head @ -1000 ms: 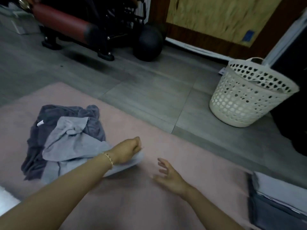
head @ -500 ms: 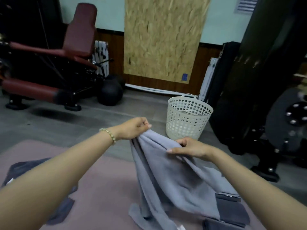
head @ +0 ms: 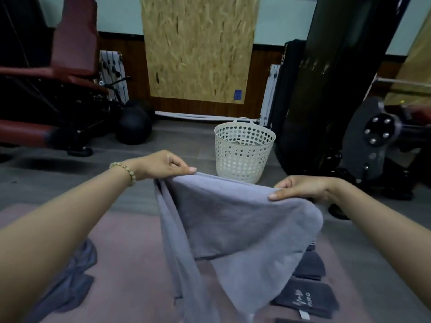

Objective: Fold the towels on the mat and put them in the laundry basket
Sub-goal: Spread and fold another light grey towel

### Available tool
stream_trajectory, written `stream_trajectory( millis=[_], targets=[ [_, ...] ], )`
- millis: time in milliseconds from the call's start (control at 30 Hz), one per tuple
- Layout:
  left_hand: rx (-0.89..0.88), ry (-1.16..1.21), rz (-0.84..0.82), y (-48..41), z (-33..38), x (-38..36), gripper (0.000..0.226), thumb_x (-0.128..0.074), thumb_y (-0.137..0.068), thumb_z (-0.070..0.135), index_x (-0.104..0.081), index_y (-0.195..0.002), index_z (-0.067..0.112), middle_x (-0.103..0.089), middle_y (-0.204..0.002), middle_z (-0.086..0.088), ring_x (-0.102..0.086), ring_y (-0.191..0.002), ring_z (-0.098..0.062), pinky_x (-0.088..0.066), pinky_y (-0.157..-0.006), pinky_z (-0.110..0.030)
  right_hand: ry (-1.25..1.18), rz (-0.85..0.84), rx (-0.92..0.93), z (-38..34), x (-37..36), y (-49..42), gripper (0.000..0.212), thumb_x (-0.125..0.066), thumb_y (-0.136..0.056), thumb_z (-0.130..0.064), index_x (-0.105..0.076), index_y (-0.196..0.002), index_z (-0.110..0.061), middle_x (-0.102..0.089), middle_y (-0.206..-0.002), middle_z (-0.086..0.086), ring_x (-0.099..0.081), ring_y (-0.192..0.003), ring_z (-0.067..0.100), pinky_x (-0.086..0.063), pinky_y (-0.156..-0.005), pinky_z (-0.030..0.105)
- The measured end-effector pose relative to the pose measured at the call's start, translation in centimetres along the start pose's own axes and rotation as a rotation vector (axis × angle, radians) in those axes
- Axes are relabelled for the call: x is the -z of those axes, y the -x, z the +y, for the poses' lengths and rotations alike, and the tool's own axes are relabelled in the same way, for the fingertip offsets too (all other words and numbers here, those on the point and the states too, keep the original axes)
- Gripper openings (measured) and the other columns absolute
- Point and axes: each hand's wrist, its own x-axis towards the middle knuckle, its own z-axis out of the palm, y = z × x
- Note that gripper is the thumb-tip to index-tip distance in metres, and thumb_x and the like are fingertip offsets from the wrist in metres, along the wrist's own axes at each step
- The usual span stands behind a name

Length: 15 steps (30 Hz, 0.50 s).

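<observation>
**Q:** Item in hand, and state of grip?

**A:** Soft light-grey terry towel, held up clear of the pink pile mat. Left hand: thumb and curled fingers pinching the top hem at one end. Right hand: same pinch further along that hem, thumb on top. Sags slightly between the two pinches and drapes from them down towards the mat.

**Q:** Handling properties?

**A:** Judged light, limp, grippy and not fragile. No stiffness: droops wherever unsupported. Bunched into a long pleat directly under the left pinch.

**Q:** Where to take hold?

**A:** At the two corners of the top hem. Right pinch judged short of its corner, with excess cloth rolled over and falling away outboard of it. Slide outboard along the hem to the corner, then draw taut between the pinches before laying flat. Avoid gripping mid-panel: likely to give a crooked fold.

**Q:** Surroundings relative to the grip?

**A:** White perforated plastic laundry basket beyond the hem, between the two hands and apart from both. Crumpled dark blue-grey towel on the mat below the left forearm. Row of folded dark-grey towels below the right pinch, partly hidden by the hanging cloth.
</observation>
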Motion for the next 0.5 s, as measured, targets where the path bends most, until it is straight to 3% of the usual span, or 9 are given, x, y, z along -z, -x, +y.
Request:
stream_trajectory(
  millis=[100,167,267,367,467,500],
  targets=[
    [0.089,-0.030,-0.030,-0.7,-3.3,-1.2,0.042,-0.066,-0.070,0.058,-0.073,-0.072,0.017,-0.060,-0.069,0.011,-0.051,-0.066,0.001,-0.039,-0.067,-0.013,-0.018,-0.065,-0.035,2.2,-0.8,-1.6,0.014,-0.076,-0.075,-0.032,-0.075,-0.075,-0.018,-0.073,-0.082,0.004,-0.067,-0.073,0.012,-0.053,-0.066,0.023],
    [0.133,-0.066,-0.045,-1.6,-6.1,-2.8,0.041,-0.064,-0.074,0.057,-0.069,-0.068,0.017,-0.058,-0.069,0.009,-0.048,-0.068,-0.003,-0.037,-0.071,-0.020,-0.011,-0.071,-0.083,4.1,-1.8,-3.6,0.025,-0.078,-0.070,-0.039,-0.075,-0.083,-0.017,-0.073,-0.086,0.005,-0.068,-0.075,0.013,-0.054,-0.067,0.024],
    [0.165,-0.046,-0.117,-2.7,-9.5,-5.5,0.034,-0.059,-0.085,0.047,-0.061,-0.067,0.018,-0.052,-0.069,0.004,-0.045,-0.071,-0.010,-0.036,-0.070,-0.024,0.047,0.029,-0.097,5.6,-2.9,-6.3,0.027,-0.066,-0.080,-0.046,-0.072,-0.072,-0.021,-0.068,-0.069,-0.003,-0.060,-0.059,0.008,-0.047,-0.055,0.022],
    [0.233,0.012,-0.156,-3.3,-12.0,-6.7,0.039,-0.060,-0.083,0.052,-0.057,-0.060,0.020,-0.047,-0.064,0.004,-0.042,-0.065,-0.011,-0.034,-0.065,-0.022,0.172,0.157,-0.078,6.8,-2.6,-8.3,0.034,-0.061,-0.086,-0.047,-0.065,-0.065,-0.021,-0.062,-0.065,-0.007,-0.055,-0.059,0.008,-0.042,-0.058,0.023],
    [0.313,-0.024,-0.271,-3.8,-14.5,-6.5,0.053,-0.060,-0.070,0.071,-0.052,-0.058,0.020,-0.049,-0.063,0.004,-0.045,-0.060,-0.009,-0.037,-0.066,-0.019,-0.068,0.078,-0.080,7.5,-1.8,-9.6,0.024,-0.065,-0.083,-0.043,-0.075,-0.079,-0.022,-0.073,-0.079,-0.001,-0.064,-0.070,0.009,-0.048,-0.062,0.020],
    [0.314,0.022,-0.306,-4.0,-15.4,-6.3,0.057,-0.061,-0.065,0.076,-0.058,-0.065,0.019,-0.056,-0.069,0.004,-0.051,-0.066,-0.008,-0.040,-0.072,-0.020,-0.142,0.122,-0.079,7.6,-1.3,-10.2,0.034,-0.070,-0.074,-0.052,-0.076,-0.089,-0.022,-0.072,-0.082,0.006,-0.064,-0.070,0.015,-0.045,-0.061,0.023]
  ],
)
